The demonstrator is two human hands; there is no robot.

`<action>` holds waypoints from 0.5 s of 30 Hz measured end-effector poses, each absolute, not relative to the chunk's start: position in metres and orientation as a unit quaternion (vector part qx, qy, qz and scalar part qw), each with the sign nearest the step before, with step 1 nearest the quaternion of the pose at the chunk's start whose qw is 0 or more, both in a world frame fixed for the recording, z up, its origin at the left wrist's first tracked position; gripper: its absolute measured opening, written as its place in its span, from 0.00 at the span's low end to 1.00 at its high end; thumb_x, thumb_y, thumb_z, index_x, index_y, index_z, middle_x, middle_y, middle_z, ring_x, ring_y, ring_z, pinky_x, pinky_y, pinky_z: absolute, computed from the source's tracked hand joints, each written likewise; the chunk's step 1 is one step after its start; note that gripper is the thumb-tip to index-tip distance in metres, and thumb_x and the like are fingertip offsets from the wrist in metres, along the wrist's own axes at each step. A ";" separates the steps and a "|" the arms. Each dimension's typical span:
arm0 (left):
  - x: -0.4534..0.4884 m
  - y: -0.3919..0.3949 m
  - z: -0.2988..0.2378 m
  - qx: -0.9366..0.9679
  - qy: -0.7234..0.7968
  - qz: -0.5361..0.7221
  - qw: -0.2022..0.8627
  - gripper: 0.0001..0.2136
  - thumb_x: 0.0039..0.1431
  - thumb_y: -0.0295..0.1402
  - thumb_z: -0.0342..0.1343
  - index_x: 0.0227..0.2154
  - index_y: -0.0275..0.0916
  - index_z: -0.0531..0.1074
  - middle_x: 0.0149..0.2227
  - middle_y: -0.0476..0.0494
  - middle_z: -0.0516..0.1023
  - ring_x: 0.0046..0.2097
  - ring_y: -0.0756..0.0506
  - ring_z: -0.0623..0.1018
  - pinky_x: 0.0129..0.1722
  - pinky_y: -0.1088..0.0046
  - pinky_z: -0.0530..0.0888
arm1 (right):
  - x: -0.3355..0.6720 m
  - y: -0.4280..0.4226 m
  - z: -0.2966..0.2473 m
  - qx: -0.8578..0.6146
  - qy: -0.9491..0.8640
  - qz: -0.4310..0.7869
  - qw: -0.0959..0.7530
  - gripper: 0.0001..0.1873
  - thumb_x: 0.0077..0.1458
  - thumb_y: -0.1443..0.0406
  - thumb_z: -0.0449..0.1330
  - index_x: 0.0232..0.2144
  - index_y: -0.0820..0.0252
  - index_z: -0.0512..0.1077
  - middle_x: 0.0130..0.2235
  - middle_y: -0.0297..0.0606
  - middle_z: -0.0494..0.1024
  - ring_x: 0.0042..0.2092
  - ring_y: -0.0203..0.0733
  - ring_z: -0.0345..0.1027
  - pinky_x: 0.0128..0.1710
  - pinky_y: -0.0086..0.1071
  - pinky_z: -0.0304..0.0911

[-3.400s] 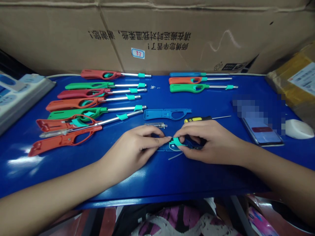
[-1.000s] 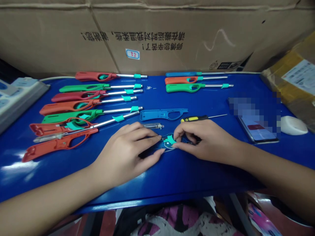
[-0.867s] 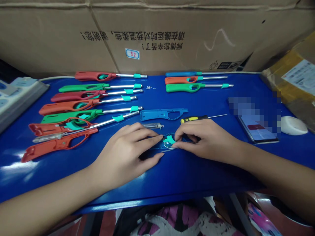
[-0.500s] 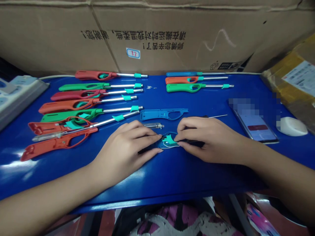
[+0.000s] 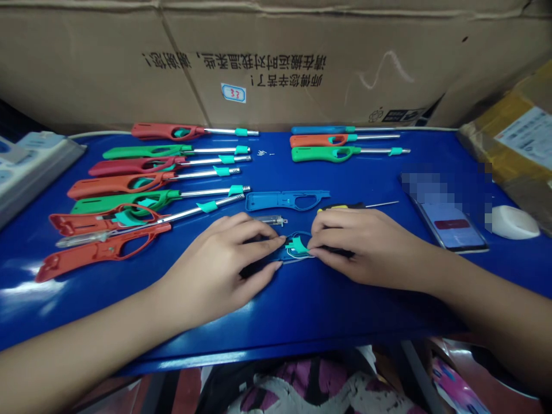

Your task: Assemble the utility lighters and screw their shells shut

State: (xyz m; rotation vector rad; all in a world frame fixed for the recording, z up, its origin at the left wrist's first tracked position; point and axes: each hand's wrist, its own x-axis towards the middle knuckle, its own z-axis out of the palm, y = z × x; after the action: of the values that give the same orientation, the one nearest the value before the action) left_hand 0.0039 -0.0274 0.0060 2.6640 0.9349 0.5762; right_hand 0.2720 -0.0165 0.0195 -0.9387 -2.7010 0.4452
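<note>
My left hand (image 5: pixel 233 261) is closed on the left part of a blue lighter half-shell (image 5: pixel 282 257), which lies on the table with much of it under my fingers. A teal trigger (image 5: pixel 297 246) sits in the shell's loop, with a thin white wire curving beneath it. At the trigger's right end, the thumb and fingers of my right hand (image 5: pixel 357 244) are pinched together. Just beyond lie the other blue half-shell (image 5: pixel 284 200) and a clear fuel tank (image 5: pixel 272 220), partly behind my left hand. A screwdriver (image 5: pixel 345 206) rests behind my right hand.
Several long-necked lighters (image 5: pixel 142 183) line the left, with an opened orange shell (image 5: pixel 103 247) nearest. More lighters (image 5: pixel 325 153) lie at the back. Small screws (image 5: pixel 261 153), a phone (image 5: pixel 451 221) and a white mouse (image 5: pixel 514 222) share the blue table. Cardboard (image 5: pixel 276 34) stands behind.
My right hand has shifted very slightly down and right, showing more of the screwdriver's yellow and black handle. My left hand stays on the shell, its thumb drawn slightly left.
</note>
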 end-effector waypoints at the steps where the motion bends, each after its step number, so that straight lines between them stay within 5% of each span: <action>1: 0.004 -0.027 0.007 0.917 0.320 0.193 0.137 0.14 0.67 0.32 0.58 0.53 0.39 0.77 0.48 0.40 0.79 0.47 0.41 0.76 0.48 0.58 0.76 | 0.272 -0.016 0.020 -0.319 -0.929 0.144 0.121 0.12 0.68 0.64 0.54 0.36 0.58 0.77 0.40 0.37 0.79 0.41 0.39 0.72 0.39 0.34 0.62; 10: 0.004 -0.026 0.004 0.913 0.309 0.210 0.161 0.14 0.67 0.31 0.57 0.53 0.36 0.77 0.46 0.38 0.78 0.46 0.41 0.76 0.46 0.60 0.77 | 0.274 -0.014 0.019 -0.301 -0.940 0.110 0.118 0.13 0.69 0.65 0.52 0.35 0.58 0.76 0.39 0.37 0.77 0.40 0.40 0.70 0.38 0.34 0.60; 15: 0.005 -0.026 0.004 0.910 0.298 0.226 0.179 0.14 0.67 0.29 0.57 0.53 0.35 0.76 0.44 0.39 0.79 0.46 0.42 0.76 0.46 0.62 0.77 | 0.271 -0.015 0.017 -0.323 -0.914 0.207 0.134 0.11 0.66 0.67 0.55 0.33 0.59 0.75 0.36 0.36 0.76 0.37 0.38 0.68 0.37 0.34 0.60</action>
State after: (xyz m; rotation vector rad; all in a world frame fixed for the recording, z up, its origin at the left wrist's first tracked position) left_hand 0.0049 -0.0264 0.0037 2.5726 0.8416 0.6374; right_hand 0.2711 -0.0154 0.0175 -0.9351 -2.6496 0.6013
